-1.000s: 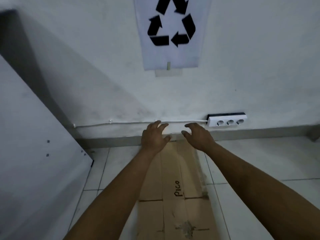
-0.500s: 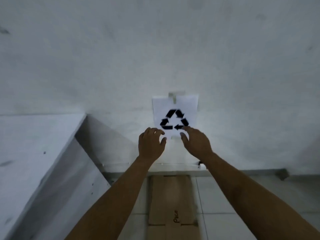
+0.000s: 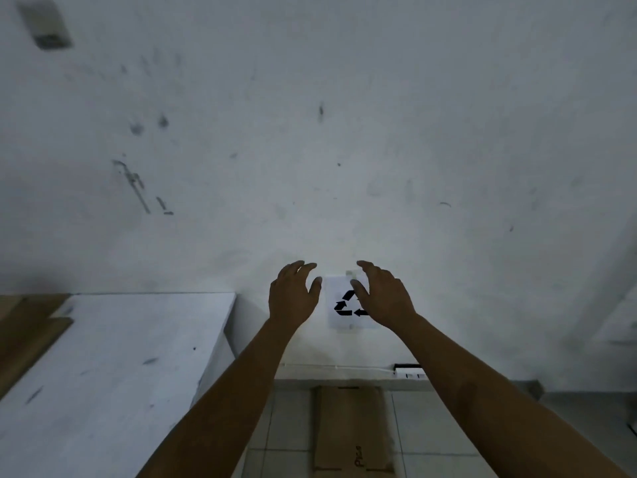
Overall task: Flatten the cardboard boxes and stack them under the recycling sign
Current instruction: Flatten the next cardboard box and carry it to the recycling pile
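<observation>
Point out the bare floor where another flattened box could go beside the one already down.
Bare tiles lie right of the flattened cardboard box, between it, the baseboard and the right forearm. A narrower strip of tiles lies left, hemmed by the white table. Both hands, left hand and right hand, are raised, holding nothing.

Both bare forearms reach forward and up from the lower edge of the view, drawing closer together toward the wrists. The left hand [image 3: 292, 295] shows its back, fingers loosely curved, thumb out toward the other hand. The right hand [image 3: 384, 295], just beside it and apart, mirrors that pose with relaxed, slightly bent fingers. Neither hand holds anything.
</observation>
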